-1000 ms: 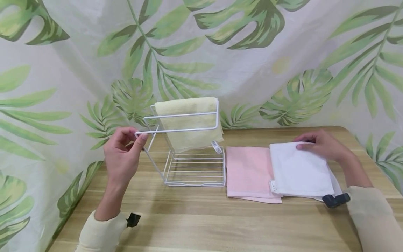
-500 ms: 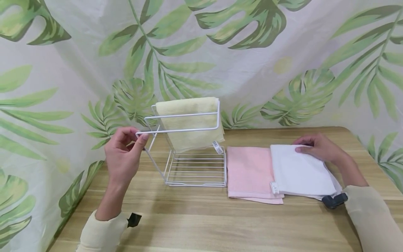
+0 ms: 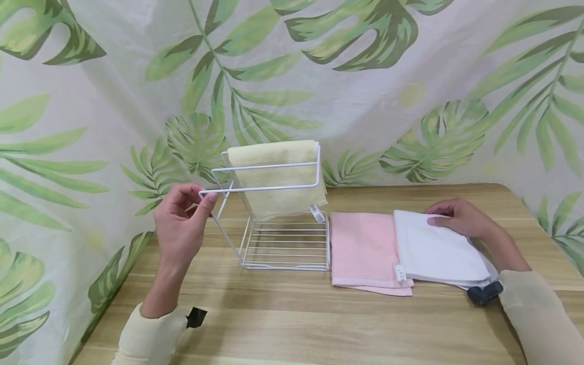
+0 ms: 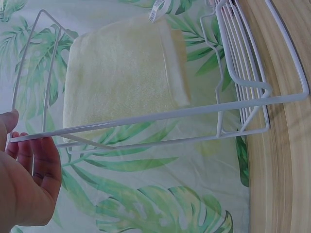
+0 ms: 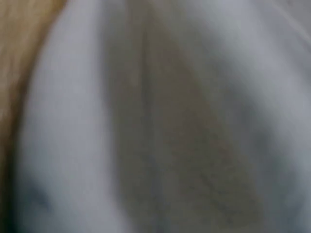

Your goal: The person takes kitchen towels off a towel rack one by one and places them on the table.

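On the wooden table (image 3: 292,317) stands a white wire rack (image 3: 274,189), and a folded yellow towel (image 3: 278,176) hangs over its rear top bar, with a printed label (image 3: 317,213) at the lower right corner. The left hand (image 3: 180,228) has its fingers bent and pinches the near left corner of the upper frame between thumb and fingertips. Just beside the rack, at its right, lies a folded pink towel (image 3: 362,248); whether they touch, I cannot tell. Further right is a folded white towel (image 3: 438,248), which partly overlaps the pink one. The right hand (image 3: 463,218) is nearly closed on the far edge of this white towel: the thumb lies on top, and the other fingers are mostly hidden behind the cloth. From the right wrist, only blurred pale folds are seen. Behind the table hangs a leaf-patterned curtain (image 3: 347,101).
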A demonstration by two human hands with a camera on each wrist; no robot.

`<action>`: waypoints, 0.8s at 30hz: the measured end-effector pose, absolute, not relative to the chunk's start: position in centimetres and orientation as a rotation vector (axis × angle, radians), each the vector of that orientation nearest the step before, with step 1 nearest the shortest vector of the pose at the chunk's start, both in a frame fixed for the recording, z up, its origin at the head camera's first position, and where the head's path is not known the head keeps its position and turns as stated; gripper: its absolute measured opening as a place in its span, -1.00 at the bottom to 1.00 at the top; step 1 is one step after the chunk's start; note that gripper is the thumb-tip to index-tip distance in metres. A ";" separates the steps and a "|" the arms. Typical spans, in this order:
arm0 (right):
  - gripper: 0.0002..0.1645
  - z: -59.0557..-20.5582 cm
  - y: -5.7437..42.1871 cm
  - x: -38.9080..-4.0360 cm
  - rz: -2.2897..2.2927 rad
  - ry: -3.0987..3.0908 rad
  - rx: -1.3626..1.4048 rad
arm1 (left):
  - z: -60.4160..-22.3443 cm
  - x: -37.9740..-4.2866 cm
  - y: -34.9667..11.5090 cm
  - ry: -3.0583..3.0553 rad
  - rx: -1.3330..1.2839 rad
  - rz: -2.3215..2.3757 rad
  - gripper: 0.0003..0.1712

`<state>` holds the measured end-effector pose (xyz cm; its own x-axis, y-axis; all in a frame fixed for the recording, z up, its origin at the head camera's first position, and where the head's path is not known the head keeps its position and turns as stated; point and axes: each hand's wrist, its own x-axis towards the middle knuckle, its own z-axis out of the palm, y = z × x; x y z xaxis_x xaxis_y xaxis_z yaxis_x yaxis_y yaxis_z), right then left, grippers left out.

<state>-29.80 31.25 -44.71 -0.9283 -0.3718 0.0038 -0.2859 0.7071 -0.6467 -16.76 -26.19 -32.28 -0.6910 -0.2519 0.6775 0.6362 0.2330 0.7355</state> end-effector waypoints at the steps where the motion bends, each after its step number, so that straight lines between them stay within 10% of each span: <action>1: -0.69 -44.7 31.2 -29.8 -1.027 2.783 -0.532 | -32.3 -16.8 -26.2 -1.780 -0.357 -1.552 -0.76; 24: -0.58 -41.3 31.8 -28.7 -0.842 2.855 -0.472 | -32.2 -16.7 -26.2 -1.788 -0.369 -1.540 -0.76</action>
<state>-28.67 31.80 -41.27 -0.9430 -0.3311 -0.0331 -0.2602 0.7957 -0.5470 -16.73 -26.16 -32.22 -0.6881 -0.2411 0.6844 0.6411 0.2400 0.7290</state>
